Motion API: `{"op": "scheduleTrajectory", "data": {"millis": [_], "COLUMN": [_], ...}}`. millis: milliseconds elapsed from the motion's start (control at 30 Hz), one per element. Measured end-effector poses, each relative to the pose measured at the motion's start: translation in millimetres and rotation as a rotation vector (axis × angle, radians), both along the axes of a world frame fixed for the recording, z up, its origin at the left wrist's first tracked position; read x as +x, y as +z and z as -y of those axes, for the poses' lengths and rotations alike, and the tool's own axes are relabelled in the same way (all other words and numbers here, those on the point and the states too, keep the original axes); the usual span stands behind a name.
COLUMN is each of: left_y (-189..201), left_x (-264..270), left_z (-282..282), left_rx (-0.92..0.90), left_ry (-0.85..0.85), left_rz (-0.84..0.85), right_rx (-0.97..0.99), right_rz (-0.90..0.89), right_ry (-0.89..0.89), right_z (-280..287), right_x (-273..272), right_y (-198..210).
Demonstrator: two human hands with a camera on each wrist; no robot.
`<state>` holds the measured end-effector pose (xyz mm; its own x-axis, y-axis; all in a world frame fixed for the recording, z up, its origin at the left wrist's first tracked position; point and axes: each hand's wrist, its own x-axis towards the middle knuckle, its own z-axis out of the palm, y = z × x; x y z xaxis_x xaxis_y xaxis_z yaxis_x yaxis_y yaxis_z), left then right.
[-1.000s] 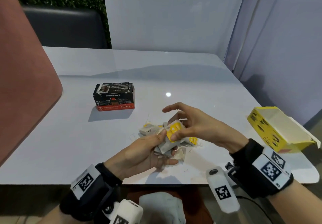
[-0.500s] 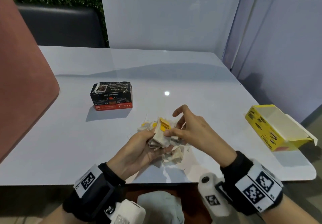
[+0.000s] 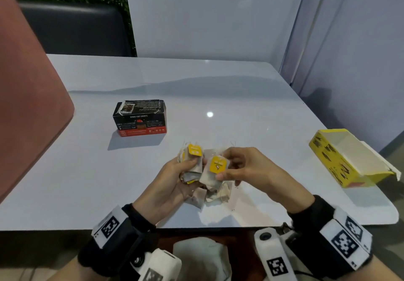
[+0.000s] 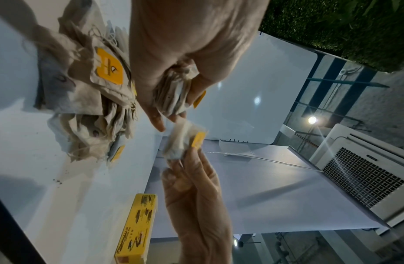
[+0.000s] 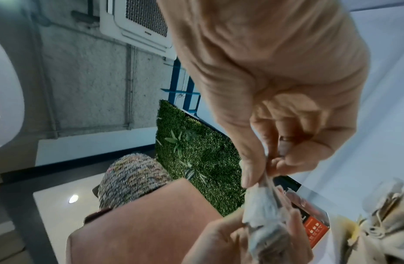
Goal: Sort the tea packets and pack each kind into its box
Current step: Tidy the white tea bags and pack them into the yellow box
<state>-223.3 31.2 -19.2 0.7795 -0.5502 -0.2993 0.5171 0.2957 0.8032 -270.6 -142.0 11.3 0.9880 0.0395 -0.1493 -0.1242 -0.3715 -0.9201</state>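
Tea packet [image 3: 215,169] with a yellow tag sits at frame centre in the head view, pinched between thumb and fingers of the right hand [image 3: 247,171]. The left hand [image 3: 172,182] holds a stack of like packets [image 3: 192,164] in a closed grip, just left of the single one. Loose packets [image 3: 209,195] lie on the surface [image 3: 87,171] below both hands. The open yellow box [image 3: 349,158] lies at the right edge of the frame, on the right hand's side and well apart from it, long axis running toward the lower right. The black box [image 3: 141,117] stands at upper left, nearer the left hand. Judged next: add the single packet to the stack.
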Motion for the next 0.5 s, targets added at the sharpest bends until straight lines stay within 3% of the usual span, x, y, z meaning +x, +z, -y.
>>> {"op": "scheduleTrajectory", "data": {"millis": [167,333,500], "left_y": [-2.7,3.5,3.9], "left_x": [-2.5,-12.3,-12.1], "left_z": [1.4,6.4,4.8], "left_rx": [-0.01,-0.017,-0.033], "left_ry": [-0.059,-0.213,-0.223], "left_rz": [0.013,0.109,0.03], "right_rx": [0.156,0.045,-0.127], "right_rz": [0.002,-0.004,0.06], "right_ry": [-0.016,-0.021,-0.051], "right_z": [12.6,2.1,-2.0], "right_x": [-1.0,12.9,15.6], "right_y": [13.3,12.4,5.3]}}
